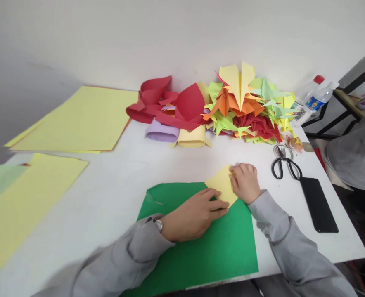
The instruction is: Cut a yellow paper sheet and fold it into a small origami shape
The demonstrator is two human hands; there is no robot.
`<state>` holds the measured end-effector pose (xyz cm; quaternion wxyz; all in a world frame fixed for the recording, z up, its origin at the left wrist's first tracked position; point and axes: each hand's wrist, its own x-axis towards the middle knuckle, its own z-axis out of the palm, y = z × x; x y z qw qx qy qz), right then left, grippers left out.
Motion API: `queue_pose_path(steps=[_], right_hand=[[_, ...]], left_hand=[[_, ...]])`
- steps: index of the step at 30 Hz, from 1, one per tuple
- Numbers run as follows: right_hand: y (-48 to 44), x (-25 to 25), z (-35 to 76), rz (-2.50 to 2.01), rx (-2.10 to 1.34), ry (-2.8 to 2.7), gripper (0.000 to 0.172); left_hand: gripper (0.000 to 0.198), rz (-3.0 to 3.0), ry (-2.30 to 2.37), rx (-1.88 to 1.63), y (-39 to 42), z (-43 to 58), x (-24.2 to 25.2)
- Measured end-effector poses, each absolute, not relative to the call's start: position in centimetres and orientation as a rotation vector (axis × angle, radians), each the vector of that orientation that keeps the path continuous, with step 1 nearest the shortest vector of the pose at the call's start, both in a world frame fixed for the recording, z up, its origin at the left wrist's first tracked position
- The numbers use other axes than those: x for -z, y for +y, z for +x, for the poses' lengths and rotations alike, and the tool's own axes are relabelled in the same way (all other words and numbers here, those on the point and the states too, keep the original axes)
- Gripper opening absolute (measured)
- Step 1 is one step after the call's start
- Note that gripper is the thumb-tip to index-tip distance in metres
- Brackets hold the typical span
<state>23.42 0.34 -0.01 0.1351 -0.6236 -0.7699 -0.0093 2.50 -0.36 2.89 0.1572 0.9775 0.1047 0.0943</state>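
A small folded piece of yellow paper (225,182) lies at the top right corner of a green sheet (207,251). My left hand (197,212) rests on the lower left part of the yellow paper, its fingers spread apart and lying flat. At the yellow paper's right edge is my right hand (245,181), its fingers bent and close together, with the fingertips on the paper's upper right corner. The sheet spreads beneath my left hand and forearm.
Yellow sheets (74,119) lie back left, more (36,198) at left. Curled red paper (188,105) and folded paper shapes (241,103) are heaped along the wall beside plastic bottles (315,101). Scissors (286,163) and a black flat object (318,204) lie right.
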Motion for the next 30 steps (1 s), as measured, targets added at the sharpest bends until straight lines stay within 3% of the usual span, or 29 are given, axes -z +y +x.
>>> queue_pose_path(steps=[25, 30], right_hand=[[0.35, 0.13, 23.42, -1.810, 0.019, -2.221, 0.018], [0.34, 0.06, 23.41, -1.807, 0.029, -2.223, 0.017]], left_hand=[[0.031, 2.688, 0.246, -0.396, 0.15, 1.88, -2.16], [0.039, 2.671, 0.295, -0.324, 0.01, 2.31, -2.34]])
